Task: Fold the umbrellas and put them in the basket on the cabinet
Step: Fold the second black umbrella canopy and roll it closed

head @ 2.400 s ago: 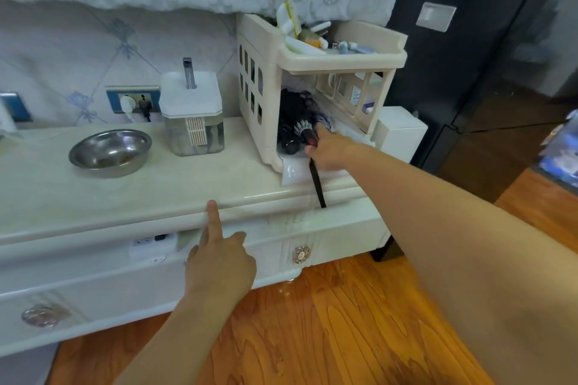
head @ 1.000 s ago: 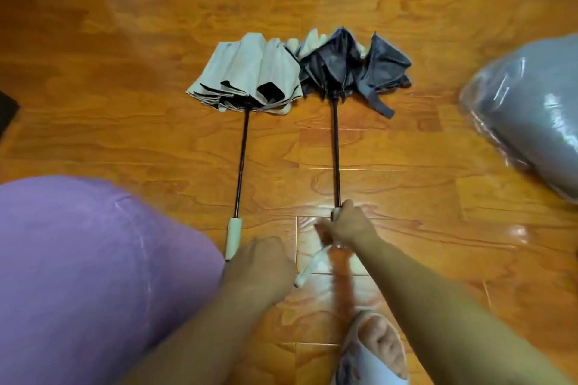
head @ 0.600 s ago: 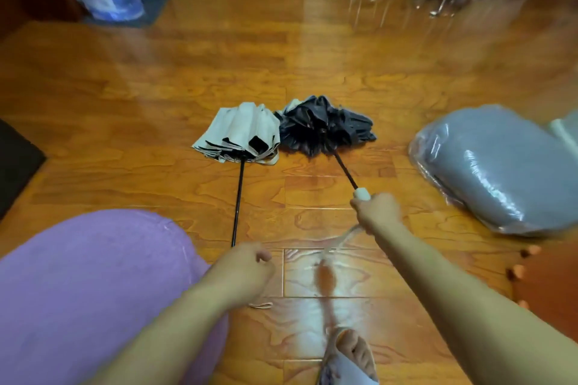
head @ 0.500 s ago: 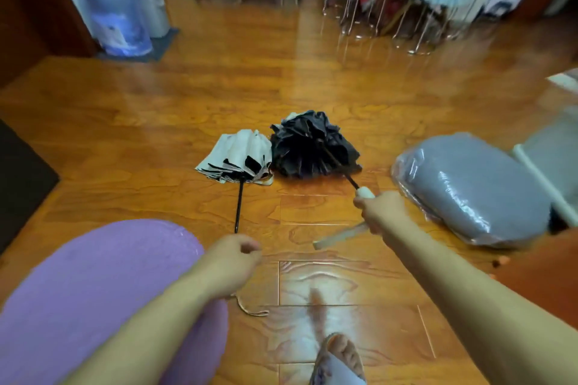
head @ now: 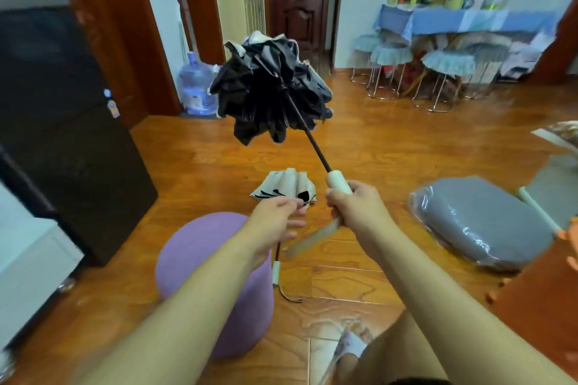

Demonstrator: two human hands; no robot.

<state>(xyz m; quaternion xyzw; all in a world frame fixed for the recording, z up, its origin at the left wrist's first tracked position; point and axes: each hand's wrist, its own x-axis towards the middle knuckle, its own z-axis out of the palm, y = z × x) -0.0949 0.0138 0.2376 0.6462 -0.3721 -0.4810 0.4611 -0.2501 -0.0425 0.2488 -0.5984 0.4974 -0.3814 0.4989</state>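
A person's right hand (head: 355, 208) grips the cream handle of a black umbrella (head: 270, 91), raising it off the floor with its crumpled canopy toward 11 o'clock. The left hand (head: 278, 216), fingers loosely spread, holds nothing, just beside the right. A beige umbrella (head: 286, 186) lies on the wooden floor (head: 375, 147) beyond the hands, beside a purple stool (head: 203, 247).

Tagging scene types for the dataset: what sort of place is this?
Most likely a home living or dining room: wooden floor, a table under a blue cloth with stools tucked beneath, a water jug by the doorway.
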